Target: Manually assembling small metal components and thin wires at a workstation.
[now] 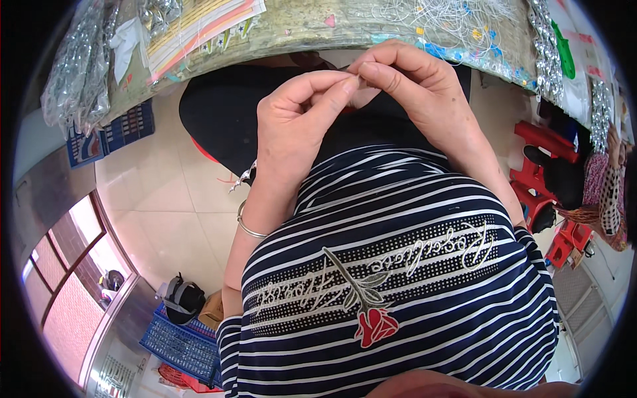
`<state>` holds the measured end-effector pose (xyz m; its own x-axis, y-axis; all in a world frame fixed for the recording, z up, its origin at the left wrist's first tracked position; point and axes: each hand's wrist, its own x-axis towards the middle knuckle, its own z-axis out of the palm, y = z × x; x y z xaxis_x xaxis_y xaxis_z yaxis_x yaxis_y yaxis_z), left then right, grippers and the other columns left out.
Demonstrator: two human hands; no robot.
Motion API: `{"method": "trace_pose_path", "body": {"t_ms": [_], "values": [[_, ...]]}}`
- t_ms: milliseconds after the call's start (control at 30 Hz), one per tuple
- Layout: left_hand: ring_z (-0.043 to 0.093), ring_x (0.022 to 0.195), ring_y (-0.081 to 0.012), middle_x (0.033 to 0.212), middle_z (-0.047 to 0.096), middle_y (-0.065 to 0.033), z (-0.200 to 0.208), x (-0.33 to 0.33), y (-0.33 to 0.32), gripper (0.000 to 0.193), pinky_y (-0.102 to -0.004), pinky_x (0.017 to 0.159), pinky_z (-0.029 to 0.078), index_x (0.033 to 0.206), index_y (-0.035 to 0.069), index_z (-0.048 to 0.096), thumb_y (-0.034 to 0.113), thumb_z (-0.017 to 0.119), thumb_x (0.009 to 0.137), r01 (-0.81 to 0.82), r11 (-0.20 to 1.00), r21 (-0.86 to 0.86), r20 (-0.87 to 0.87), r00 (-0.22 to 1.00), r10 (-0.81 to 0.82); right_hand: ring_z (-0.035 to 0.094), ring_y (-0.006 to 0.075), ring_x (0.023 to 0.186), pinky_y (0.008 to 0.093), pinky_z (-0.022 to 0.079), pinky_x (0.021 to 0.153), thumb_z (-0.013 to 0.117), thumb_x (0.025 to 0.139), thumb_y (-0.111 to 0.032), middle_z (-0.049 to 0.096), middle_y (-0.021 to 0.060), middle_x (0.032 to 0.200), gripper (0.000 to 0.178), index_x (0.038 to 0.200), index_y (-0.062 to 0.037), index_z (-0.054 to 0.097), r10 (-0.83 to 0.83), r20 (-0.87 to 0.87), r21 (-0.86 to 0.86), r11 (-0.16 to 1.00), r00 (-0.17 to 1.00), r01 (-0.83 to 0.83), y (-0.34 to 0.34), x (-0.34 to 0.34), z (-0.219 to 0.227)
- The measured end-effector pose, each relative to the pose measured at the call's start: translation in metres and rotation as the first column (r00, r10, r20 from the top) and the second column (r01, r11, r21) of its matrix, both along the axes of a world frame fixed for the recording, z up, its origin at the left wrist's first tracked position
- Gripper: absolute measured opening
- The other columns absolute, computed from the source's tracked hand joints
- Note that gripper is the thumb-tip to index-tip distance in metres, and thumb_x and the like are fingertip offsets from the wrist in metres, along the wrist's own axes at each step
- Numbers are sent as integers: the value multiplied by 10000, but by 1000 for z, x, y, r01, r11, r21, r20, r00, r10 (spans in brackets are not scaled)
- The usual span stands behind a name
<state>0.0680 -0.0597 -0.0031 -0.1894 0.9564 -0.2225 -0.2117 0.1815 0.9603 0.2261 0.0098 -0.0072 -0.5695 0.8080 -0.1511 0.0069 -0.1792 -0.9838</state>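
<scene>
Just off the near edge of the table (298, 33), my left hand (292, 123) and my right hand (421, 89) meet fingertip to fingertip above my lap. Thumb and forefinger of each are pinched together. Between them is a tiny pale bit, too small to make out. The fingers of both hands are curled, and part of the left ones is hidden behind the thumb. A tangle of white thread (458, 13) lies on the table beyond my right hand.
Shiny silver foil packs hang over the left table edge (79, 73) and a silver foil strip (544, 46) the right, near a green handle (564, 50). Striped papers (199, 33) lie at the left. Blue baskets (179, 345) stand on the floor; another person (604, 192) sits far right.
</scene>
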Motion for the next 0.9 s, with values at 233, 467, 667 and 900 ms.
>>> {"method": "trace_pose_path", "body": {"t_ms": [233, 467, 667, 900], "values": [[545, 727, -47, 821, 641, -12, 3, 1, 14, 97, -177, 676, 431, 905, -17, 675, 44, 657, 832, 13, 997, -75, -129, 991, -23, 575, 103, 875, 229, 448, 811, 570, 893, -67, 617, 39, 932, 123, 944, 6, 654, -23, -14, -42, 999, 1000, 22, 9, 4, 2], [432, 619, -21, 728, 569, 44, -5, 2, 14, 105, -174, 540, 331, 899, -6, 680, 68, 656, 829, 1, 963, -270, -166, 985, -47, 532, 61, 762, 196, 441, 678, 545, 927, -147, 614, 27, 950, 142, 927, -31, 627, -12, -282, -266, 962, 959, -66, 15, 5, -3], [454, 610, -34, 702, 580, 29, -12, 2, 8, 90, -180, 548, 342, 873, -17, 676, 52, 645, 827, 93, 963, -253, -102, 987, -122, 423, 46, 584, 183, 348, 521, 470, 965, -181, 602, 14, 770, 169, 869, -63, 542, -16, -436, -406, 896, 900, -181, 16, 10, -4], [360, 538, -28, 605, 466, 57, -11, 3, 2, 101, -195, 496, 251, 866, -27, 671, 42, 611, 825, 177, 969, -170, -139, 970, -201, 364, 34, 549, 174, 297, 491, 471, 966, -204, 475, -37, 678, 168, 863, -78, 512, -115, -372, -367, 930, 921, -33, 46, 41, 9]]}}
